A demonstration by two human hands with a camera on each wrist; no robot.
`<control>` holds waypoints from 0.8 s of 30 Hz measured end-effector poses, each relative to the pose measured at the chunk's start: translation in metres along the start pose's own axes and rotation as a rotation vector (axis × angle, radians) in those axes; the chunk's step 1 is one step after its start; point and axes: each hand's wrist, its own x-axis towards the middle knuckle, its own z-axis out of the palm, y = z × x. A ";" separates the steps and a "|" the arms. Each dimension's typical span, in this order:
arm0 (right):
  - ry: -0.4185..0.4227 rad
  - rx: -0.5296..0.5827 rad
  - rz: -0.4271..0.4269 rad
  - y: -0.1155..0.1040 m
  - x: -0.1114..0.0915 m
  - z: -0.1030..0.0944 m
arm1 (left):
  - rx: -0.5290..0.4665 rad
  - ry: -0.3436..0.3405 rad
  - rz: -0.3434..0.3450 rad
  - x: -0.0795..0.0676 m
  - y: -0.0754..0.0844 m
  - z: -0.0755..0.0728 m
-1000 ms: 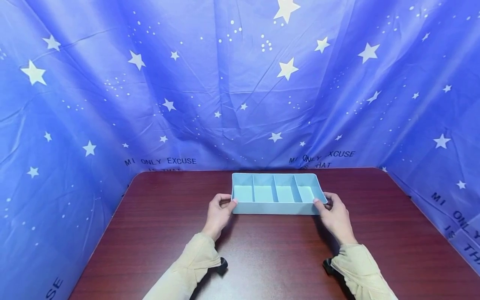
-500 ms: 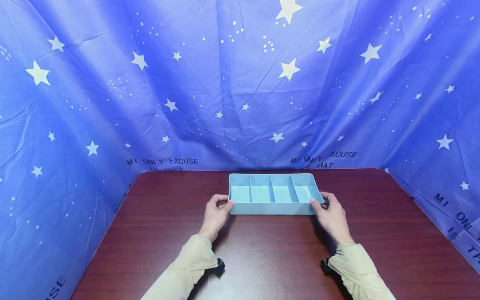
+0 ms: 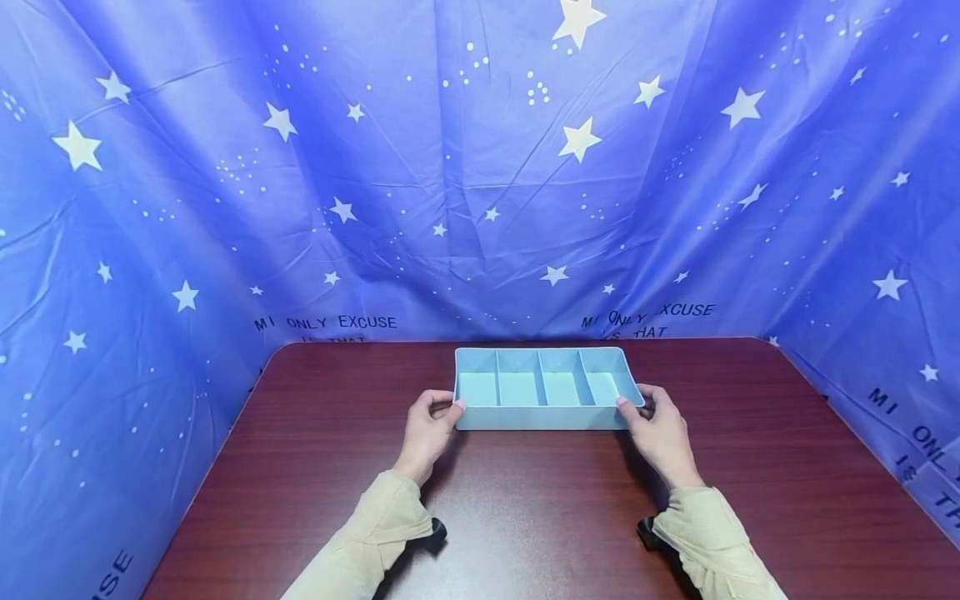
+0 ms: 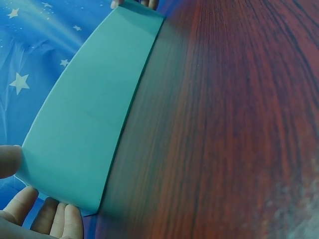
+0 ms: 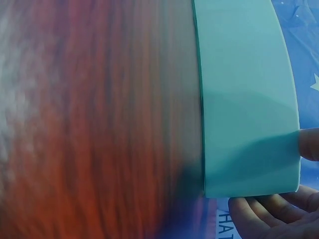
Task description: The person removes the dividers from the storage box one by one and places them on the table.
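Observation:
A light blue organizer box [image 3: 547, 418] with several compartments in a row lies level near the table's far edge, open side up. Nothing lies in its compartments. At its left end my left hand [image 3: 426, 429] grips it, thumb on the near corner and fingers along the end wall. My right hand [image 3: 662, 429] holds the opposite end the same way, its thumb over the near rim. The left wrist view shows the box's long front wall [image 4: 94, 109], with fingertips [image 4: 72, 221] against the end. From the right wrist, fingers [image 5: 259, 214] press the other end wall.
The dark red wood-grain table [image 3: 540, 517] extends toward me and to both sides. Blue star-print cloth [image 3: 450, 167] hangs right behind its far edge and along both sides. A black strap piece [image 3: 435, 535] shows under the left cuff.
Both hands have shifted the box a little to the left along the table, keeping their grip. The movement is smaller in the last half second. The head view has turned very slightly.

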 end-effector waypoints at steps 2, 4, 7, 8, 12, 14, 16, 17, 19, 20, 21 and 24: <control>0.003 0.002 0.000 0.000 0.000 0.001 | 0.003 0.001 0.000 0.000 0.000 0.000; 0.004 0.003 -0.001 0.000 0.000 0.001 | 0.006 0.002 0.002 0.000 -0.001 -0.001; 0.003 0.010 0.000 -0.001 0.000 0.001 | 0.007 0.002 0.013 0.001 -0.003 -0.001; 0.003 0.011 0.001 -0.002 0.000 0.001 | 0.007 0.002 0.015 0.001 -0.003 -0.002; 0.002 0.014 0.008 -0.003 0.000 0.002 | 0.013 0.005 0.017 -0.004 0.006 -0.003; 0.000 0.018 0.011 -0.003 -0.001 0.003 | 0.019 0.008 0.017 -0.011 0.016 -0.003; -0.003 0.020 0.013 -0.004 -0.001 0.003 | 0.018 0.010 0.011 -0.012 0.019 -0.004; -0.004 0.021 0.013 -0.005 -0.001 0.004 | 0.010 0.009 0.010 -0.012 0.018 -0.005; -0.009 0.022 0.011 -0.006 -0.002 0.004 | 0.003 0.008 0.004 -0.008 0.011 -0.006; -0.009 0.020 0.008 -0.007 -0.002 0.004 | -0.001 0.010 -0.001 -0.004 0.005 -0.007; -0.008 0.017 0.005 -0.008 -0.002 0.004 | -0.006 0.011 -0.003 -0.002 0.001 -0.007; -0.002 0.017 -0.004 -0.008 -0.002 0.006 | -0.006 0.019 0.002 -0.002 -0.001 -0.009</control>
